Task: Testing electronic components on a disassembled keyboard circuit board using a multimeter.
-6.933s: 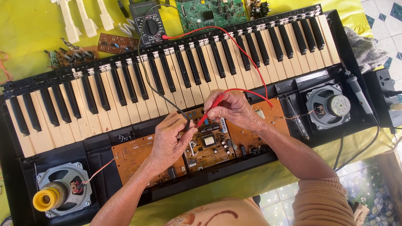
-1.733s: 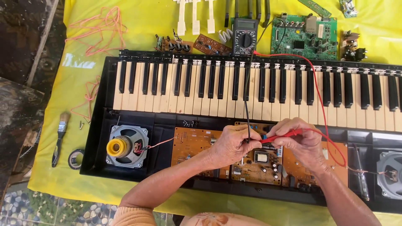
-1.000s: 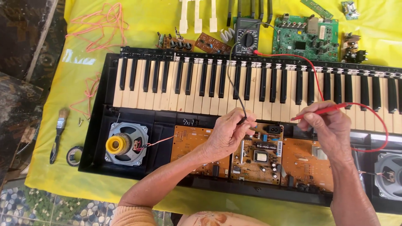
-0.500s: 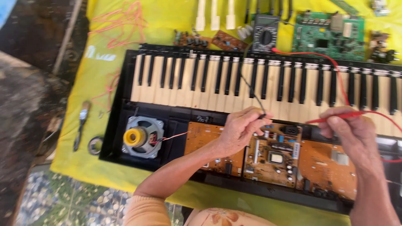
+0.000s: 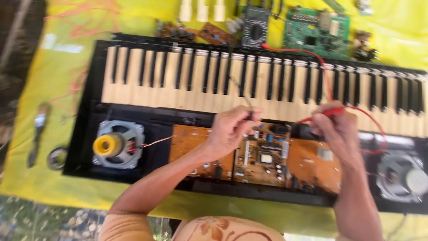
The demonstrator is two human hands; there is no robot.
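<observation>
An opened electronic keyboard [image 5: 187, 80] lies on a yellow cloth, its brown circuit board [image 5: 267, 156] exposed below the keys. My left hand [image 5: 229, 131] pinches the black meter probe [image 5: 246, 101] over the board's upper edge. My right hand [image 5: 336, 129] grips the red probe [image 5: 323, 114], held just above the board's right part. Both leads run up across the keys to a dark multimeter [image 5: 255, 32] behind the keyboard. The view is blurred.
A speaker with a yellow centre [image 5: 117, 145] sits left in the case, another speaker [image 5: 403, 176] right. A green circuit board [image 5: 317, 32], small brown boards [image 5: 196, 32] and loose white keys [image 5: 200, 9] lie behind. A screwdriver [image 5: 36, 134] and tape roll [image 5: 57, 157] rest far left.
Both probes have lifted off the board since about two seconds ago. My right hand swung the red probe out to the right, then settled lower. The camera shifted and blurred.
</observation>
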